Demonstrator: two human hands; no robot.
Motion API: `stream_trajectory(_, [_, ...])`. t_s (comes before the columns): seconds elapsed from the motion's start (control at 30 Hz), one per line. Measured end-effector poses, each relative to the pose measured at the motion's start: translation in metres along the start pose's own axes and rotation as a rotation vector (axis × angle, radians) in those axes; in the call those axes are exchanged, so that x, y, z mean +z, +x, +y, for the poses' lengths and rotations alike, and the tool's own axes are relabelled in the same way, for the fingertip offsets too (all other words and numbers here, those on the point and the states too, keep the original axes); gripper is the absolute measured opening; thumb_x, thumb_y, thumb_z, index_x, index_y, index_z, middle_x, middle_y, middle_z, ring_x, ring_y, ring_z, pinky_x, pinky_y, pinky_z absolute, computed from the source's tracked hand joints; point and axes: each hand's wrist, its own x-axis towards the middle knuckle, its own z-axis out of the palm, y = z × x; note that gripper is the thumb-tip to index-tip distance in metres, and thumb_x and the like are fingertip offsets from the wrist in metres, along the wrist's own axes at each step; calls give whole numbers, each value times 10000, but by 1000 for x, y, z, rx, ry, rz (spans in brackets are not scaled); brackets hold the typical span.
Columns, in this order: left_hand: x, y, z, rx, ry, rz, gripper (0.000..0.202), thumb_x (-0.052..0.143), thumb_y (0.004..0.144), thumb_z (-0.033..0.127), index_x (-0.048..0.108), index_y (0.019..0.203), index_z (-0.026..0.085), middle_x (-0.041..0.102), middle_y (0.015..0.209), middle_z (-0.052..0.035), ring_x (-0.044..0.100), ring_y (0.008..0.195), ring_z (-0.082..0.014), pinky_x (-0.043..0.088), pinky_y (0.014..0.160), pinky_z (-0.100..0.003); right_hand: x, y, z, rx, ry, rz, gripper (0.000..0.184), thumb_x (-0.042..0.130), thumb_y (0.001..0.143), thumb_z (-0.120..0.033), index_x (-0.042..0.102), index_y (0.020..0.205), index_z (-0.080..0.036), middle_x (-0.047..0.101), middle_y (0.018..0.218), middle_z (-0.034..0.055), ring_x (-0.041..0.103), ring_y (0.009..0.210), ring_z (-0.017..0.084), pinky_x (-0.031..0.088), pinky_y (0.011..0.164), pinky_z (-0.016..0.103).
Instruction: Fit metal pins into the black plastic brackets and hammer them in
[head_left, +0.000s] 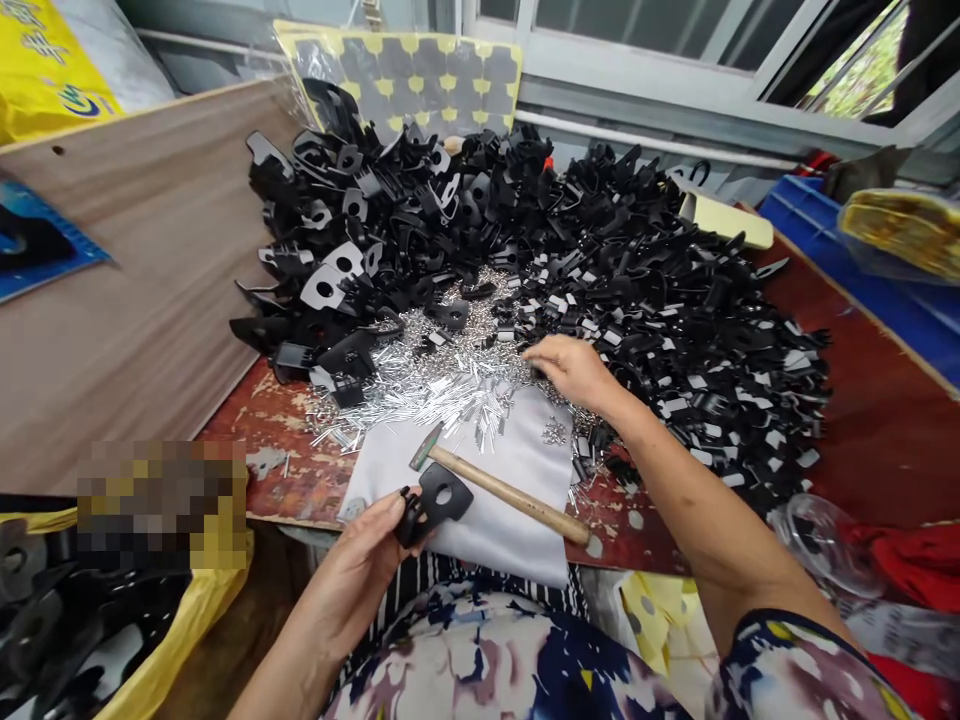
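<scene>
My left hand [364, 560] is closed on a flat black plastic part with a round hole [439, 497], held just above the near edge of a white cloth [517, 470]. My right hand [574, 370] reaches forward with its fingers curled down into a heap of small silver metal pins [442, 375]; what the fingertips pinch is hidden. A wooden-handled hammer [502, 490] lies across the cloth between the two hands. A big pile of black plastic parts [600, 260] fills the table behind the pins.
The worn red table [885, 430] has a wooden board [127, 280] leaning at the left. A yellow bag of black parts [90, 620] sits at the lower left. A blue crate [862, 260] stands at the right; a patterned yellow sheet [420, 75] leans at the back.
</scene>
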Motion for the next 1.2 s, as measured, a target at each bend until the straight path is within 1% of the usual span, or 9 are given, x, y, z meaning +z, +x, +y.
stream_trajectory(0.07, [4, 0, -2, -8, -3, 18, 426, 940, 629, 461, 841, 944, 193, 778, 1021, -83, 650, 929, -220, 530, 755, -265, 13, -26, -16, -65, 19, -203, 247, 561, 988, -189, 780, 1028, -296, 754, 972, -7, 664, 948, 175, 503, 973, 413])
stream_trajectory(0.13, [6, -1, -3, -15, -3, 40, 463, 953, 592, 483, 843, 938, 195, 777, 1013, -80, 649, 942, -226, 533, 762, -265, 32, -51, -32, -104, -38, -280, 258, 549, 997, -167, 772, 1044, -288, 741, 1031, 11, 642, 977, 181, 498, 960, 411])
stream_trajectory(0.33, [-3, -3, -5, -12, 93, 81, 471, 938, 629, 477, 832, 1005, 213, 715, 1200, -71, 621, 1001, -229, 531, 766, -264, 66, -98, -74, 72, -471, -193, 300, 500, 970, -89, 666, 1208, -162, 668, 1093, 131, 586, 1010, 258, 503, 883, 385])
stream_trajectory(0.5, [-2, -3, -10, -17, 214, 38, 430, 921, 664, 468, 825, 994, 210, 656, 1215, -69, 576, 896, -179, 479, 641, -207, 79, -92, -90, 202, -516, -221, 301, 449, 939, -29, 659, 1136, -115, 671, 1025, 178, 632, 934, 281, 538, 806, 403])
stream_trajectory(0.67, [17, -3, -10, 29, 304, -104, 326, 909, 674, 452, 784, 738, 157, 597, 1140, -83, 522, 803, -156, 500, 582, -202, 70, -72, -84, 198, -422, -185, 247, 524, 910, -34, 720, 1012, -144, 720, 959, 133, 679, 881, 243, 547, 757, 356])
stream_trajectory(0.77, [28, 0, -5, 98, 309, -125, 304, 896, 690, 433, 783, 739, 156, 594, 1152, -89, 540, 775, -150, 538, 581, -224, 58, -77, -92, 123, -107, 14, 230, 571, 924, -104, 737, 1018, -233, 750, 947, 35, 689, 914, 183, 543, 892, 344])
stream_trajectory(0.9, [45, 7, -4, 145, 252, -163, 285, 896, 690, 413, 794, 773, 160, 607, 1106, -76, 558, 757, -141, 562, 570, -233, 59, -97, -113, 64, 322, 246, 201, 614, 889, -160, 752, 936, -299, 744, 823, -32, 687, 775, 170, 435, 1120, 511])
stream_trajectory(1.03, [56, 12, -9, 183, 201, -213, 273, 891, 708, 406, 796, 783, 161, 592, 1044, -70, 554, 810, -152, 591, 616, -233, 67, -107, -127, 55, 297, 301, 253, 570, 904, -177, 764, 974, -322, 750, 847, -10, 686, 794, 196, 339, 1183, 598])
stream_trajectory(1.2, [56, 9, -11, 209, 223, -220, 252, 863, 748, 408, 807, 802, 168, 583, 1056, -77, 558, 853, -169, 605, 650, -243, 71, -106, -126, 108, 318, 287, 270, 564, 897, -190, 776, 973, -339, 733, 799, -17, 672, 745, 192, 352, 1177, 616])
